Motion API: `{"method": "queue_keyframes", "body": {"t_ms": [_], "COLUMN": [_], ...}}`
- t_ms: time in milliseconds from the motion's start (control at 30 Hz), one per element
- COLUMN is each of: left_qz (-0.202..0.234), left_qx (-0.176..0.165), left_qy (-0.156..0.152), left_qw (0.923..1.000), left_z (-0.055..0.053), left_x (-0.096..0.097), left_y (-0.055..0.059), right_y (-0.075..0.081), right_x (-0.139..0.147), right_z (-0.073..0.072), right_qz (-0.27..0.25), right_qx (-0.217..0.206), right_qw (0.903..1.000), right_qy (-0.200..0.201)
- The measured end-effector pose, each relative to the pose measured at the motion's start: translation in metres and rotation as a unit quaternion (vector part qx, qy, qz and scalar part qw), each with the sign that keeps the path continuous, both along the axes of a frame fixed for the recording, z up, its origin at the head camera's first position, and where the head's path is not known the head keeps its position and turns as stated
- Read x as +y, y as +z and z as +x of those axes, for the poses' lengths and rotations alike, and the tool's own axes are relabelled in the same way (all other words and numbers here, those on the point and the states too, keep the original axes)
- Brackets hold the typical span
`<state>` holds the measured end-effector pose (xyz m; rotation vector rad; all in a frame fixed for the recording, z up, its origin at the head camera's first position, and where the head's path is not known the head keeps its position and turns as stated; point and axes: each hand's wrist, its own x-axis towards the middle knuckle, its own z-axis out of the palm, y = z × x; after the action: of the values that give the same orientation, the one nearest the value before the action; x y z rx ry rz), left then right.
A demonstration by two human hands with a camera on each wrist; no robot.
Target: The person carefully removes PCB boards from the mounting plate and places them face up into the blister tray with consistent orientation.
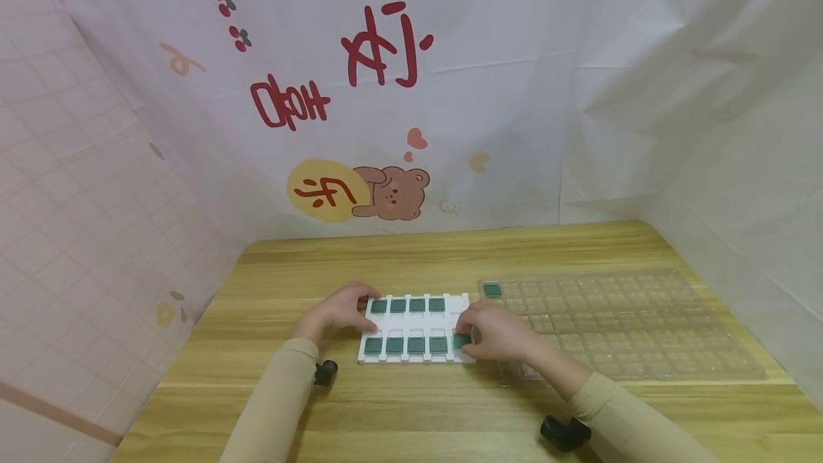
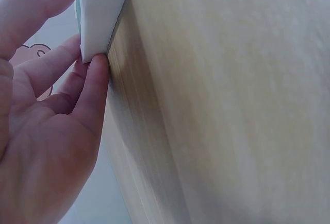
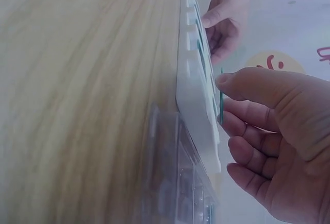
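A white tray (image 1: 411, 322) with two rows of slots lies on the table, several of them holding square green chips (image 1: 416, 346). My left hand (image 1: 342, 308) grips the tray's left end; in the left wrist view its fingertips (image 2: 97, 64) touch a corner of the tray. At the tray's near right slot, my right hand (image 1: 495, 331) pinches one more green chip (image 3: 221, 100) between thumb and fingers. Seen edge-on in the right wrist view, that chip is just off the tray's face. The far right slot (image 1: 457, 304) has no chip in it.
Right of the white tray, a clear plastic tray (image 1: 617, 324) with many compartments reaches toward the table's right edge. One green chip (image 1: 492, 290) sits in its far left corner. Printed cloth (image 1: 501, 106) hangs behind the wooden table (image 1: 411, 406).
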<state>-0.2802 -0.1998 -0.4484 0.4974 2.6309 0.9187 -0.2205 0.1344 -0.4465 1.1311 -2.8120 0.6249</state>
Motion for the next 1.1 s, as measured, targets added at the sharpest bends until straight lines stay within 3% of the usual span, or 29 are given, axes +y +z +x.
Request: {"method": "queue_keyframes", "body": {"t_ms": [200,600,867,1100], "left_qz": [0.001,-0.001,-0.005,-0.011], "left_qx": [0.002,-0.001,-0.001,0.0], "left_qy": [-0.004,-0.003,0.001,-0.003], "left_qw": [1.0,1.0,1.0,0.9999], "left_z": [-0.001,0.001,0.002,0.001], "left_x": [-0.001,0.0,0.001,0.0], "left_y": [-0.001,0.002,0.002,0.002], "right_y": [-0.002,0.003,0.008,0.011], "right_x": [0.008,0.034,0.047,0.057], "right_z": [-0.002,-0.01,-0.015,-0.02], "right_qz": [-0.019,-0.085,-0.082,-0.076], "right_qx": [-0.014,-0.085,-0.081,-0.055], "right_qw": [0.9996,0.9925,0.9926,0.9948], "right_qy": [-0.014,-0.023,-0.036,-0.039]}}
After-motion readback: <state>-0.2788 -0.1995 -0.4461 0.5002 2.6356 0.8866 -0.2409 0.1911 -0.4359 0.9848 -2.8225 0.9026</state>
